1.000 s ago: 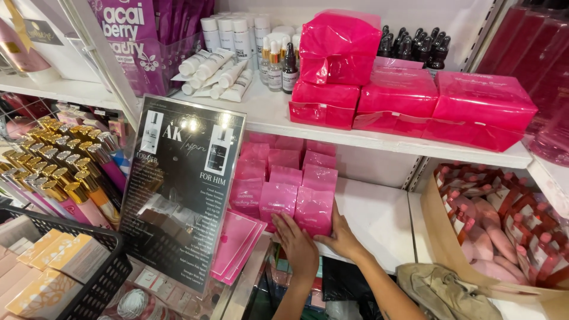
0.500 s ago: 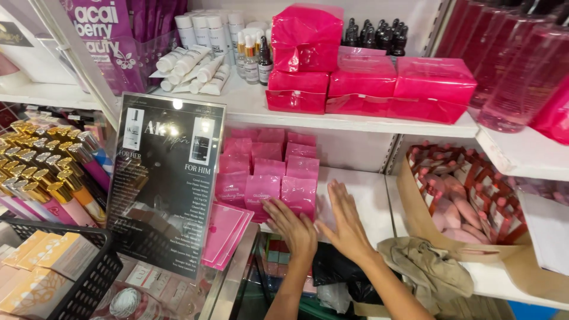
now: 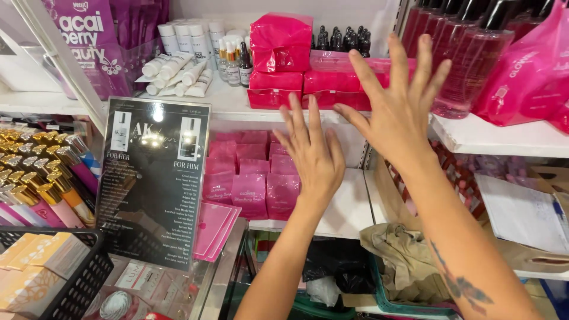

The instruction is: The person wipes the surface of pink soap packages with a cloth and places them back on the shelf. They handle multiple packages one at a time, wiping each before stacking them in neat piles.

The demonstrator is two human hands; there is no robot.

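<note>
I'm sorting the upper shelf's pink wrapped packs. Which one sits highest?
The bulky pink pack atop the left stack, beside the dropper bottles. It sits on another pack, while the packs right of it lie flat and low behind the right hand.

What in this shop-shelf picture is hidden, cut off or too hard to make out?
All in the head view:
- Pink packets on the lower shelf: the left hand covers part of the row.
- Flat pink boxes on the upper shelf: the right hand hides their right end.
- Dark bottles: tops cut off by the upper edge.
- Black basket: cut off by the lower left corner.
- Both hands: palms face away, so whether they touch anything is unclear.
</note>
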